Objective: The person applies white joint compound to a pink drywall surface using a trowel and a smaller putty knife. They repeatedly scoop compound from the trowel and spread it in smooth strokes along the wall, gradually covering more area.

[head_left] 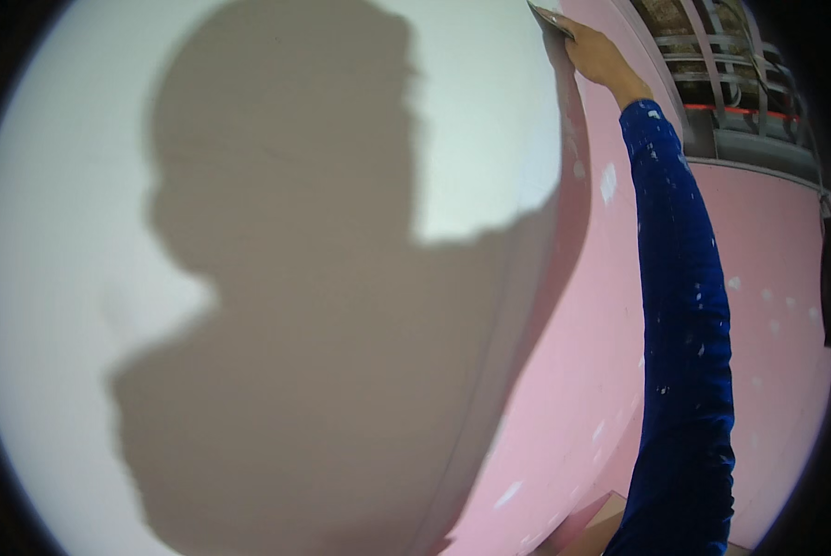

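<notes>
High on the wall, my right hand (602, 61) is closed around a putty knife (554, 20), with its thin blade pointing up and left. The blade lies close to the border where white-coated wall (490, 120) meets pink board (573, 306); whether its edge touches the surface is hard to tell. My right arm, in a blue sleeve (684, 306) flecked with white, reaches up from the lower right. My left hand is out of the picture.
A large shadow (323, 352) darkens much of the white wall. To the right, another pink wall (768, 361) carries several white patches. Overhead, an open ceiling shows metal framing (726, 69). A brown board or box (601, 528) stands low beside my arm.
</notes>
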`<state>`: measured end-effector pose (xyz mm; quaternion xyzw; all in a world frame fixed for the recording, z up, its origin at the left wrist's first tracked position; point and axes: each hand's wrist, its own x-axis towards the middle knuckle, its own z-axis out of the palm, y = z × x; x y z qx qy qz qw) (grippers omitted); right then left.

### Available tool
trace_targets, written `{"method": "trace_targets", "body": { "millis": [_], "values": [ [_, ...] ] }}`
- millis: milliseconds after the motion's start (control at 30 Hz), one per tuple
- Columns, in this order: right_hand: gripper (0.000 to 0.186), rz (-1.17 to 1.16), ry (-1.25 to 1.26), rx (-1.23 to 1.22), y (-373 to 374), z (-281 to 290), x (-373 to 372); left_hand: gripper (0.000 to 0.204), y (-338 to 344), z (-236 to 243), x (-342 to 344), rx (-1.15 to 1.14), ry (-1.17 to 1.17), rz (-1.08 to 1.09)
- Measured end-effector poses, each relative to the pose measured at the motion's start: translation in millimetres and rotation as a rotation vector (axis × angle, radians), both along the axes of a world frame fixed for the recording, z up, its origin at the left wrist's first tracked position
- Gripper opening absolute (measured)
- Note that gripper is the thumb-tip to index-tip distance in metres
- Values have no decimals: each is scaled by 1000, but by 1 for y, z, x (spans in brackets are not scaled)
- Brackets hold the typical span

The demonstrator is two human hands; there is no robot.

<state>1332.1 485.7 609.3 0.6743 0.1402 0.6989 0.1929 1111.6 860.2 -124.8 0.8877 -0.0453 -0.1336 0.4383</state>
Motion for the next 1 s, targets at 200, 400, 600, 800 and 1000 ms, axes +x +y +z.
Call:
{"method": "trace_targets", "body": {
  "millis": [200,400,600,800,1000],
  "values": [
    [53,38,-9,-21,-1,-94,-3,84,14,9,6,12,64,-50],
    [63,158,40,-67,6,-176,-4,80,15,15,8,18,79,-86],
    [67,106,74,-1,3,-243,-32,77,5,29,0,12,80,-119],
    [45,504,552,222,3,-368,-132,74,-28,46,0,29,113,-201],
    [31,890,1263,228,27,-535,-201,60,-49,34,15,-393,-134,-225]
  ]
}}
